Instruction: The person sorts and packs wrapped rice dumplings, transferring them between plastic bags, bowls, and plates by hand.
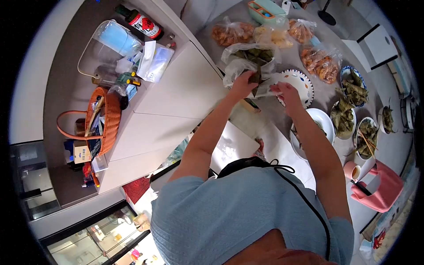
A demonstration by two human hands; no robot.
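Note:
My left hand (242,85) is closed round a dark green leaf-wrapped bundle (255,78), over a thin white plastic bag (233,70). My right hand (286,92) pinches the edge of the translucent bag to the right, above a white plate with a patterned rim (308,81). Just beyond my left hand lies another clear bag with more leaf-wrapped bundles (260,54). A white bowl (326,121) sits nearer, partly hidden by my right forearm.
Bags of orange-brown food (319,64) lie farther back. Bowls of leaf-wrapped bundles (343,119), a pink cup (352,170) and a pink bag (382,190) are at right. An orange basket (112,117) and a dark bottle (143,24) occupy the left counter.

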